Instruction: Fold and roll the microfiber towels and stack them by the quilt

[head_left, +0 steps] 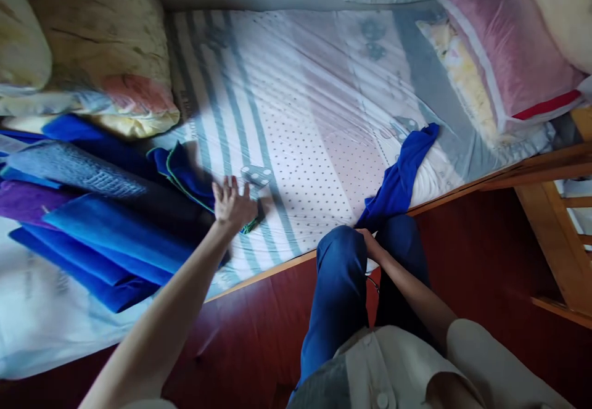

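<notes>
My left hand (232, 202) reaches out over the bed and rests on a dark blue garment with green trim (185, 171) at the edge of a clothes pile; its fingers are stretched and spread. My right hand (370, 242) is down by my raised knee in blue trousers (340, 285), its fingers closed on the lower end of a bright blue cloth (400, 177) that trails from the mattress edge. Most of that hand is hidden behind the knee.
A pile of blue and purple folded clothes (92, 224) lies at the left of the striped and dotted sheet (300, 107). Yellow pillows (97, 45) sit at far left, a pink pillow (504, 45) at right. A wooden bed frame (550, 230) and red floor (485, 255) lie below.
</notes>
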Tool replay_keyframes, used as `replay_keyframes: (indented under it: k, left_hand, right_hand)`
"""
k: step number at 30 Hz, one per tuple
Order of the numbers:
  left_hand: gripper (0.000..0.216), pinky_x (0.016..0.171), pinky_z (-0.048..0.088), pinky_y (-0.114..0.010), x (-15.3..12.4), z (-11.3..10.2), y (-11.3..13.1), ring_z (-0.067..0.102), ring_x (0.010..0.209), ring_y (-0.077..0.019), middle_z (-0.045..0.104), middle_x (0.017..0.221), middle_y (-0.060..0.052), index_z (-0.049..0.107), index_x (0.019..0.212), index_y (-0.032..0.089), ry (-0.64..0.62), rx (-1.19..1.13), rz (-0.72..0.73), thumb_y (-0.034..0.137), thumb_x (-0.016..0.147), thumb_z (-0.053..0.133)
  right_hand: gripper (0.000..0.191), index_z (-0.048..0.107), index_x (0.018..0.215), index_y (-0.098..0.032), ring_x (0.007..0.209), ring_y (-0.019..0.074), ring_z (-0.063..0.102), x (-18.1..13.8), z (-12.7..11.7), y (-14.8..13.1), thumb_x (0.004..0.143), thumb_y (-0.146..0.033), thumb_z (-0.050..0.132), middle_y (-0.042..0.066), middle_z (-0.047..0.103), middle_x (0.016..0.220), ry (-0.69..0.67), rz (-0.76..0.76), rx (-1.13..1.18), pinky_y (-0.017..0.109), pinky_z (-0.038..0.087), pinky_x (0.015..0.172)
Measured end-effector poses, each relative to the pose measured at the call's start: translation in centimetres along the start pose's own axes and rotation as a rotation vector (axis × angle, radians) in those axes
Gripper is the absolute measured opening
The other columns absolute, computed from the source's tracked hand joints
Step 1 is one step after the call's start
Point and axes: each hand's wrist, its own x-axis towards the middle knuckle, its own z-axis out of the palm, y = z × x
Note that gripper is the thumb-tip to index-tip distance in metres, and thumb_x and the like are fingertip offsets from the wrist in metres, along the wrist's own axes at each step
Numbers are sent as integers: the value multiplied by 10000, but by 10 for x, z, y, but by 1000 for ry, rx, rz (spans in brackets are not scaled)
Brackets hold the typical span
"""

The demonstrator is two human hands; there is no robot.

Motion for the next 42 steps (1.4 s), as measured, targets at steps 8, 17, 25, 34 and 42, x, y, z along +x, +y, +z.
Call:
replay_keyframes:
  k: [8,17,25,34,42]
  left_hand:
    - [589,1243,514,-485,-88,-72,134,669,1413,-352,664,1547,-191,595,1543,132,-81,-515,403,382,1023,481]
    - [416,998,623,-410,-153,-231,287,767,1089,-273,791,1149,-118,740,1193,198,158,-933,919,557,986,701]
    - [301,716,529,-274,-222,-306,300,635,729,-141,699,847,7,610,976,212,447,-894,949,504,1039,646]
    - [521,620,477,-260,-254,-354,256,589,661,-103,615,783,9,618,933,215,996,-923,895,727,1031,618]
    - [782,919,557,-489,-234,-404,139,693,880,-162,374,798,52,573,975,140,1221,-871,669,917,886,593]
  right_hand:
    - [148,623,767,-221,735,163,613,-47,-82,-66,756,-119,516,24,703,836,350,-102,66,272,496,723]
    - [151,681,982,-209,883,179,716,-125,-210,-190,915,-343,700,51,740,970,369,-643,89,304,585,828]
    - [590,646,1202,-247,1141,219,727,-184,-204,-223,784,-536,946,86,732,1199,480,-792,244,323,641,943]
    - [123,682,854,-187,775,158,643,-165,-138,-139,805,-298,666,17,725,836,274,-483,88,252,511,725]
    - [240,732,783,-180,780,229,662,-169,-125,-105,876,-397,770,54,720,689,64,-358,-179,312,490,784]
